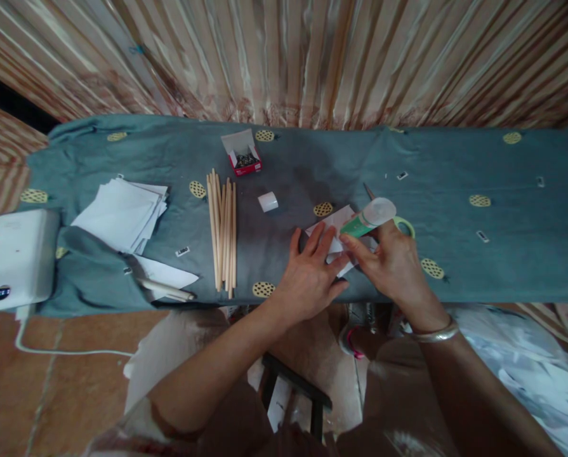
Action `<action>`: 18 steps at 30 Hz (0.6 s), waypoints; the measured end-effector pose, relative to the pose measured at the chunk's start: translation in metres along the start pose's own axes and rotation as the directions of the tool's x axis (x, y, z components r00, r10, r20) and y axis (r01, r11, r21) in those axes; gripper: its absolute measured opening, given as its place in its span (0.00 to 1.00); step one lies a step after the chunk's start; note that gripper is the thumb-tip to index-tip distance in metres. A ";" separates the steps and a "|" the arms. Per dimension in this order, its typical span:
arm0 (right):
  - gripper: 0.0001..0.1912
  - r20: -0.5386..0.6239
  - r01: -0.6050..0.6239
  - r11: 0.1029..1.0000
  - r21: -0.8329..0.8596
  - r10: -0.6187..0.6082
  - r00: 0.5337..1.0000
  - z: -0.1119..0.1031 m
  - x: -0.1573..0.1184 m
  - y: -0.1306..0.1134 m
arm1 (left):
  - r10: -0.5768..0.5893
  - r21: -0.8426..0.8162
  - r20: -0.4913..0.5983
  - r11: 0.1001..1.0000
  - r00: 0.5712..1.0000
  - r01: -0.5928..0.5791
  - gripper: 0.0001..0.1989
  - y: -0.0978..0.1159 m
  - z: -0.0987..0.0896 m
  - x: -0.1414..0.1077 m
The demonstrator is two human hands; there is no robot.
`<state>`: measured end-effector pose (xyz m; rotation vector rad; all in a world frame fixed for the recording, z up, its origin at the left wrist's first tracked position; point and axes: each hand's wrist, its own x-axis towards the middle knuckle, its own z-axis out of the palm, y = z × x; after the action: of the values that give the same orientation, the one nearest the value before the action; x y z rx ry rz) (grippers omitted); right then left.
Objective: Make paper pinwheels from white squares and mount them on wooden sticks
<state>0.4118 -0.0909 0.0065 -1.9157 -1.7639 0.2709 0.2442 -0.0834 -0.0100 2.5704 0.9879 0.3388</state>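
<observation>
In my right hand (393, 257) is a glue bottle (367, 219) with a green body and a pale translucent end. It is tilted, its lower end close to a folded piece of white paper (335, 219). Fingers spread, my left hand (312, 273) presses the paper against the cloth. Both hands cover part of the sheet, and the bottle's tip is hidden. Behind the bottle and right hand lies a pair of scissors (405, 226); a pale green handle loop and a blade tip show. A small white cylinder (268, 202) rests left of the paper.
A bundle of wooden sticks (224, 235) lies left of my hands. Behind it stands an open red and white box (246, 158) of small metal pieces. Further left are stacked white papers (119, 212), a pale rod (167, 290) and a white power bank (19, 257) with a cable.
</observation>
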 end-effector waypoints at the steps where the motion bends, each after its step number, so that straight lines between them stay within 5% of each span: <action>1: 0.24 0.005 -0.002 1.000 -0.006 0.002 1.000 0.000 -0.001 0.000 | 0.001 0.001 0.003 1.000 1.000 -0.001 0.25 0.000 0.000 0.000; 18: 0.25 -0.029 0.040 0.999 -0.028 -0.041 0.999 -0.004 -0.001 0.006 | 0.000 -0.013 -0.012 1.000 1.000 0.000 0.25 0.000 0.001 -0.001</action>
<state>0.4184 -0.0929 0.0066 -1.8914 -1.7936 0.2043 0.2435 -0.0839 -0.0110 2.5599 0.9868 0.3601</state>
